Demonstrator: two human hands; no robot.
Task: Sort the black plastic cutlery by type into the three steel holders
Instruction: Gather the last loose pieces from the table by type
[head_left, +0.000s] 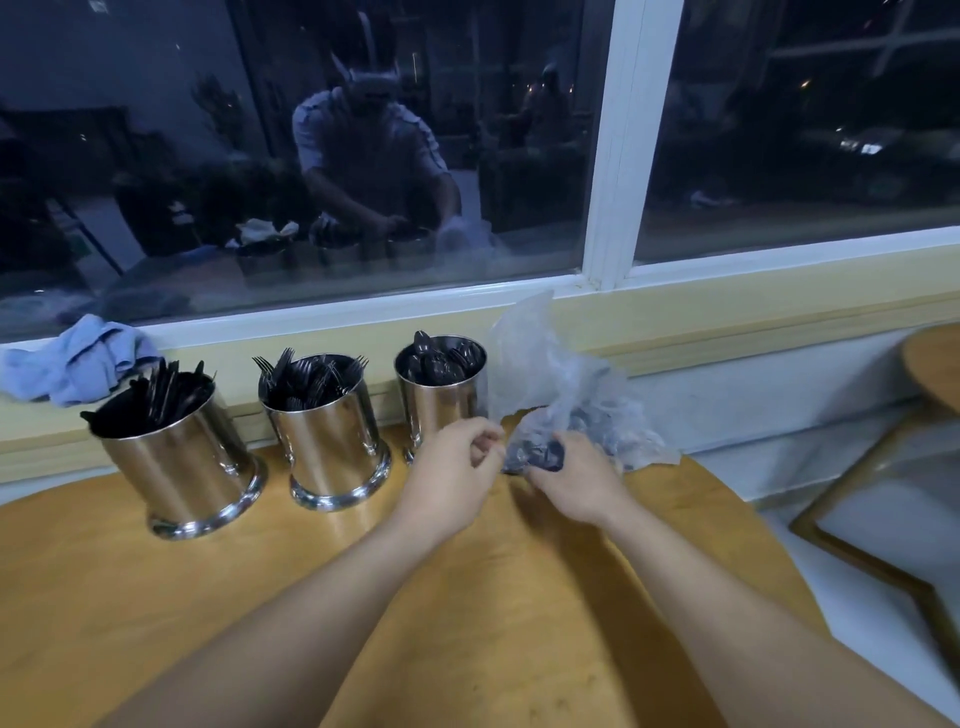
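Hands, left hand (453, 457) and right hand (574, 480), grip plastic bag (561, 384) edges.

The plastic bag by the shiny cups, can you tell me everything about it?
The plastic bag is clear, thin and very crumpled. It sits on the wooden table, just right of the right steel holder, with its top sticking up in front of the window sill. Dark cutlery shows through its lower part. The left hand pinches its edge, and the right hand grips the bunched bottom with the black pieces inside.
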